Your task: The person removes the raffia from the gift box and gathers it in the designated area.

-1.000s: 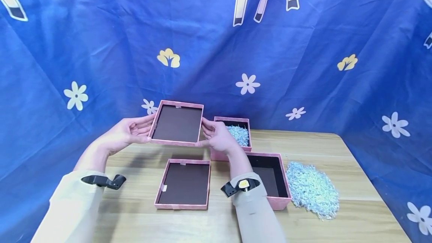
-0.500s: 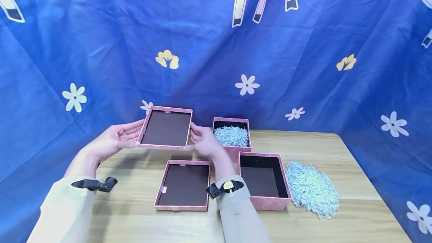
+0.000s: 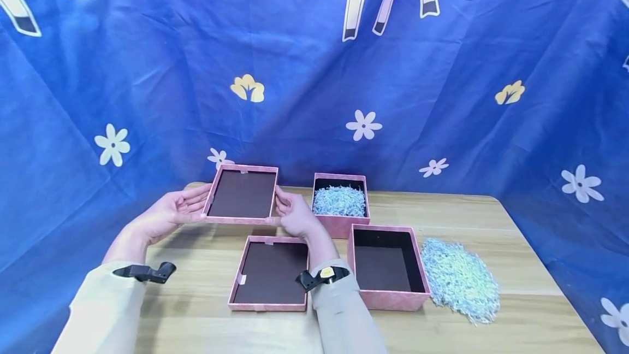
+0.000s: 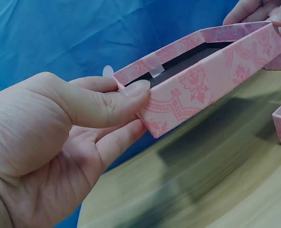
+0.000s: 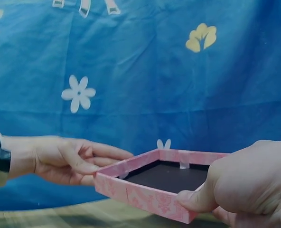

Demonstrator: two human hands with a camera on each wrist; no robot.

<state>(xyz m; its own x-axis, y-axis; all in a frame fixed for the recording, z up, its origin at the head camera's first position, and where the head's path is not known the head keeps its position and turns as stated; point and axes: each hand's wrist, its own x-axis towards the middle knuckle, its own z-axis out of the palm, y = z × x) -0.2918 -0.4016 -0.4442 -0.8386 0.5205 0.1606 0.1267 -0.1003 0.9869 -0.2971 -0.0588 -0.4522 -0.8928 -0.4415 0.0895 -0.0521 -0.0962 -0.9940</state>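
Note:
A pink patterned box lid (image 3: 241,194) with a dark inside is held above the back left of the table, its hollow side up. My left hand (image 3: 164,214) grips its left edge, thumb on the near corner, as the left wrist view shows. On the opposite edge my right hand (image 3: 296,214) pinches the lid near its front right corner. Just in front, a second pink lid (image 3: 270,272) lies hollow side up on the table. To the right of my right hand stands a pink box (image 3: 342,225) with blue shredded paper (image 3: 340,201) inside.
A larger pink box (image 3: 393,300), open and dark inside, stands near the right forearm. Beside it a heap of blue shredded paper (image 3: 462,280) lies on the wooden table (image 3: 526,272). A blue printed cloth (image 3: 304,97) hangs behind the table.
Both hands have carried the lid left and then lower toward the table. The box with shredded paper, partly covered by my right hand before, now shows fully.

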